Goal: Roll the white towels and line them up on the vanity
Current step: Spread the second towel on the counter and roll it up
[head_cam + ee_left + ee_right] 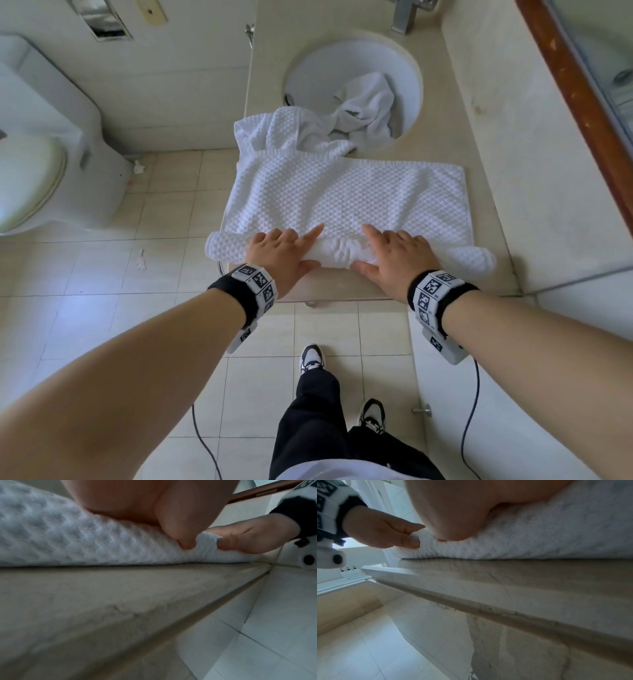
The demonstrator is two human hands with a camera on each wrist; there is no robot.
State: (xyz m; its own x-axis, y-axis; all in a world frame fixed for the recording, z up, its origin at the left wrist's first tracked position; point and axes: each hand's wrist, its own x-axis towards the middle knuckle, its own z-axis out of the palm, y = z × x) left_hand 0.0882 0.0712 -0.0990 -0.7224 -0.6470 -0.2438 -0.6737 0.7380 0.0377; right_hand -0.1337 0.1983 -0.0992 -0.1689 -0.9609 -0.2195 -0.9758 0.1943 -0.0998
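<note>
A white waffle-weave towel point(342, 195) lies flat on the beige vanity point(496, 192), its near edge turned into a low roll point(226, 245) along the counter's front. My left hand point(291, 251) grips the roll left of centre, fingers over the top and thumb tucked into the near side. My right hand point(380, 255) grips it right of centre the same way. In the left wrist view my left thumb point(171, 524) digs into the towel point(68, 538). The right wrist view has my right hand point(453, 513) pressed on the towel point(539, 534). The towel's far left corner is bunched toward the sink.
A second, smooth white towel point(363, 106) lies crumpled in the round sink point(308, 75), with the faucet point(406, 15) behind. A wood-framed mirror point(575, 78) runs along the right. A toilet point(41, 154) stands to the left on the tiled floor. My feet point(311, 356) are below the counter edge.
</note>
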